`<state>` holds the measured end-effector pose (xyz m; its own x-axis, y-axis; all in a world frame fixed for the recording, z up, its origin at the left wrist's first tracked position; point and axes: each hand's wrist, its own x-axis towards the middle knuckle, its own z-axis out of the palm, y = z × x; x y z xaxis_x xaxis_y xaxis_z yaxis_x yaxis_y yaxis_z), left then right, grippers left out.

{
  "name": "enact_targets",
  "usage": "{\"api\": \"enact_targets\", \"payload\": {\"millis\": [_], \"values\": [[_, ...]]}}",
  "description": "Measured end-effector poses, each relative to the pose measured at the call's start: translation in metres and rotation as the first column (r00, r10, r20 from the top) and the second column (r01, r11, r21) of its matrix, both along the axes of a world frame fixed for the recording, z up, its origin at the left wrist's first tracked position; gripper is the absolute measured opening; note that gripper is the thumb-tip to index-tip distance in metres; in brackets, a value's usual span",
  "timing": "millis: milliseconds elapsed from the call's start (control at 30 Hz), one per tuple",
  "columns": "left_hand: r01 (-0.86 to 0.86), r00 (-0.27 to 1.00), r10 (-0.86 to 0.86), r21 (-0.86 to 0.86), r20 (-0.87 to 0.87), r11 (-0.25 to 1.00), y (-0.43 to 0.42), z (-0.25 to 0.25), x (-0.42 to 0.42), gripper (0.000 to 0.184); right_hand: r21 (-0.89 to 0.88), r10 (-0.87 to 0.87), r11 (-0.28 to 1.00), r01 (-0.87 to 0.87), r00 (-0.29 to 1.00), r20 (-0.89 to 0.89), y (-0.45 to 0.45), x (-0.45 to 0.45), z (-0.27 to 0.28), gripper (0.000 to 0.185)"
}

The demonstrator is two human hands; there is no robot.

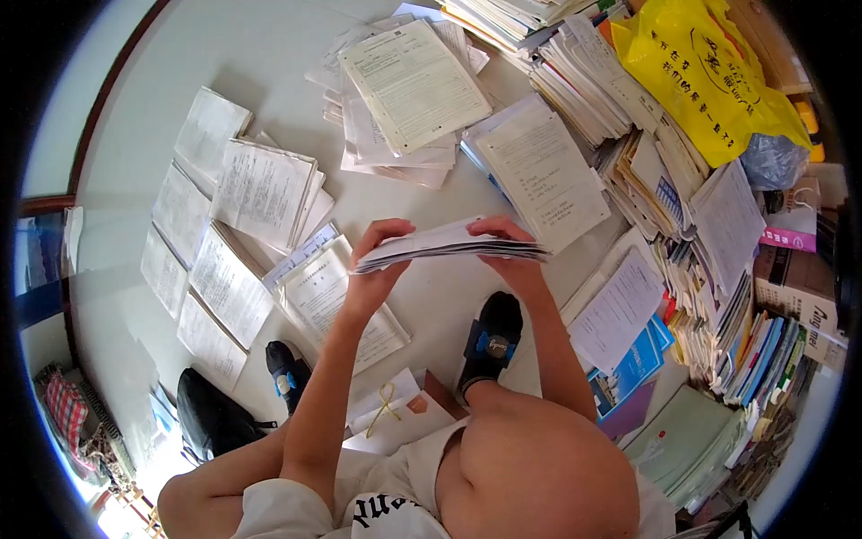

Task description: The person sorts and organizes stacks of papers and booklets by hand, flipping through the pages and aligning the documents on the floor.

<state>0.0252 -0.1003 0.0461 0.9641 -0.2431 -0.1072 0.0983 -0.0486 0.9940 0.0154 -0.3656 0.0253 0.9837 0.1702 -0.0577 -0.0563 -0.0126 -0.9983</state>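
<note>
My left hand [372, 286] and my right hand [515, 271] grip a thin stack of papers [440, 242] by its two ends. The stack is seen nearly edge-on, with its sheet edges toward me, above the floor. Fingers lie over the far side and top of each end; part of both hands is hidden by the papers. Beneath and left of the stack lies a printed booklet [328, 292]. Beyond my right hand is a pile topped by a handwritten sheet [543, 171]. A taller pile with a cream form [415, 85] on top lies further ahead.
Several paper bundles [265, 193] spread over the floor [206, 67] at left. Long stacks of papers [664, 171] line the right side, with a yellow plastic bag [700, 76] on them. A cardboard box [795, 292], a black bag [211, 418] and my slippered feet [492, 337] are nearby.
</note>
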Motion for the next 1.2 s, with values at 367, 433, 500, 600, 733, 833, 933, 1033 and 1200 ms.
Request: {"api": "enact_targets", "payload": {"millis": [367, 433, 500, 600, 733, 833, 933, 1033, 1200], "values": [[-0.084, 0.993, 0.088, -0.063, 0.072, 0.994, -0.006, -0.015, 0.005, 0.018, 0.041, -0.1, 0.995, 0.095, 0.988, 0.119, 0.013, 0.0, -0.002, 0.023], [-0.057, 0.998, 0.057, 0.039, -0.014, 0.998, -0.004, -0.021, 0.005, 0.02, -0.051, -0.109, 0.992, 0.118, 0.982, 0.155, 0.015, 0.001, -0.018, 0.02], [-0.057, 0.995, 0.074, 0.216, -0.071, 0.975, -0.005, -0.023, -0.002, 0.024, -0.139, -0.114, 0.98, 0.141, 0.975, 0.188, 0.013, -0.006, -0.044, 0.018], [-0.209, 0.974, 0.22, 0.16, -0.058, 0.965, -0.007, -0.029, -0.012, 0.026, -0.459, -0.085, 0.875, 0.155, 0.982, 0.17, 0.006, -0.023, -0.053, 0.028], [-0.206, 0.918, 0.213, 0.058, -0.333, 0.977, 0.002, -0.041, -0.032, 0.038, -0.156, -0.063, 0.988, 0.02, 0.96, -0.274, 0.015, -0.016, -0.017, 0.045], [-0.256, 0.81, 0.313, 0.181, -0.495, 0.95, 0.0, -0.072, -0.056, 0.043, -0.179, -0.046, 0.984, -0.012, 0.948, -0.314, 0.023, -0.02, -0.055, 0.049], [-0.446, 0.696, 0.524, 0.277, -0.491, 0.851, -0.01, -0.106, -0.082, 0.044, -0.434, -0.055, 0.901, -0.018, 0.987, -0.154, 0.034, -0.036, -0.113, 0.051], [-0.401, 0.716, 0.467, 0.242, -0.519, 0.884, 0.001, -0.107, -0.085, 0.045, -0.446, -0.093, 0.891, -0.08, 0.931, -0.352, 0.042, -0.036, -0.097, 0.052], [-0.288, 0.765, 0.515, 0.51, -0.387, 0.811, 0.001, -0.088, -0.071, 0.043, -0.665, -0.04, 0.726, -0.173, 0.955, -0.293, 0.032, -0.035, -0.062, 0.042]]}}
